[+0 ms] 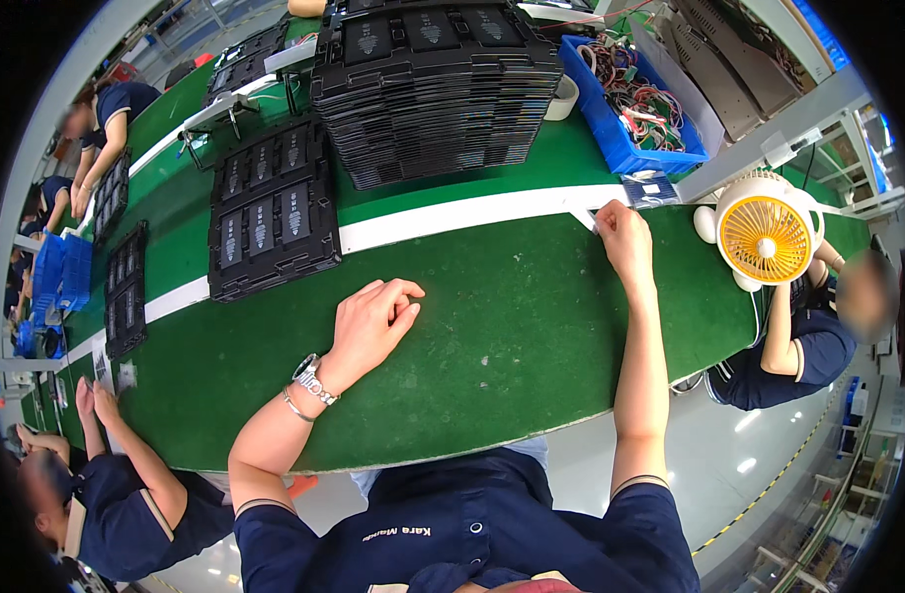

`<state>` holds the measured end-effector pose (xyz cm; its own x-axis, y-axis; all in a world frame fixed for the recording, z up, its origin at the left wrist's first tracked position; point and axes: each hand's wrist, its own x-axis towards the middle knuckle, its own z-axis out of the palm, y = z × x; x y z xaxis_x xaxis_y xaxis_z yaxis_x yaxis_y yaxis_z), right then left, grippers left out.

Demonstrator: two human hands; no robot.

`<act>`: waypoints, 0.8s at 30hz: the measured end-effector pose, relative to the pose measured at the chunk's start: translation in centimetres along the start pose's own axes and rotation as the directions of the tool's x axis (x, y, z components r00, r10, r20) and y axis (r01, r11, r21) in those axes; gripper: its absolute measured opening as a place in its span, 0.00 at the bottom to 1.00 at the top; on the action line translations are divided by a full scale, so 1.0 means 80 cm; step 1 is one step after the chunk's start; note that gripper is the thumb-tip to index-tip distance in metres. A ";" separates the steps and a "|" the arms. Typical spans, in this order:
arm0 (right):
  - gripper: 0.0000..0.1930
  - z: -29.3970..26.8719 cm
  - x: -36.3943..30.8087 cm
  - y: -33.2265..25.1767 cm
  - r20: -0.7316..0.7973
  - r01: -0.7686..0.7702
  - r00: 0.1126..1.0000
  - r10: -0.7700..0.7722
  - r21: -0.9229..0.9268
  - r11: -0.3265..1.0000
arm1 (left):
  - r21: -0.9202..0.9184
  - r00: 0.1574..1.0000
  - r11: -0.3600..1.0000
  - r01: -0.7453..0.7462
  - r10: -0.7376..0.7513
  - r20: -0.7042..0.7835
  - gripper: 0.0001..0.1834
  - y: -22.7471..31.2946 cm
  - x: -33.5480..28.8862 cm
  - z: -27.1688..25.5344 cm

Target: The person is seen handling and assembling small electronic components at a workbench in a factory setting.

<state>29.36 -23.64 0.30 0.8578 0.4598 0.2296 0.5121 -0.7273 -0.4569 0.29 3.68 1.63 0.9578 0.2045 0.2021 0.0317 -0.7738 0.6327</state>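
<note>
My right hand [627, 245] is closed in a pinch near the far edge of the green work surface [492, 356]. At its fingertips is a short white strip [584, 218], slanting off the long white band [472, 211] that crosses the surface. My left hand [369, 324], with a watch and a bracelet on the wrist, hovers over or rests on the green surface; I cannot tell which. Its fingers are loosely bent, thumb and forefinger apart, with nothing seen between them. Left of it lie black trays [275, 222] holding dark flat pieces.
Beyond the white band rises a tall stack of black trays [438, 119]. A blue bin [611, 138] of tangled wires and a white roll [562, 99] stand beside it. To the right is a white and yellow fan [766, 240]. Co-workers sit at both sides.
</note>
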 end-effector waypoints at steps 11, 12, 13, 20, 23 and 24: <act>0.06 0.003 0.001 0.000 -0.045 -0.093 0.995 0.090 -0.072 0.993 | -0.007 1.000 1.000 0.010 -0.010 -0.007 0.07 0.001 0.002 -0.002; 0.06 0.005 -0.001 0.000 -0.043 -0.088 0.995 0.085 -0.069 0.994 | -0.004 1.000 1.000 0.014 -0.014 -0.010 0.07 0.000 -0.001 -0.003; 0.04 0.007 -0.001 0.004 -0.059 -0.071 0.996 0.066 -0.088 0.994 | 0.002 1.000 1.000 0.000 0.000 -0.009 0.07 -0.002 0.000 -0.001; 0.05 0.011 -0.014 -0.015 -0.197 0.036 0.969 -0.152 -0.493 0.869 | 0.026 1.000 1.000 0.006 -0.006 -0.014 0.07 -0.002 0.002 0.001; 0.05 0.003 -0.016 -0.023 -0.239 0.008 0.956 -0.168 -0.552 0.834 | 0.025 1.000 1.000 0.017 -0.016 -0.024 0.07 -0.001 0.001 0.002; 0.05 -0.001 -0.017 -0.024 -0.247 -0.001 0.954 -0.168 -0.565 0.825 | 0.030 0.999 0.999 0.015 -0.014 -0.035 0.07 0.001 0.002 0.003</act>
<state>27.23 -22.87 0.94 0.7433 0.4351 0.5082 0.4458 -0.8885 0.1087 0.51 3.52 1.57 0.9467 0.2362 0.2191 0.0548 -0.7883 0.6129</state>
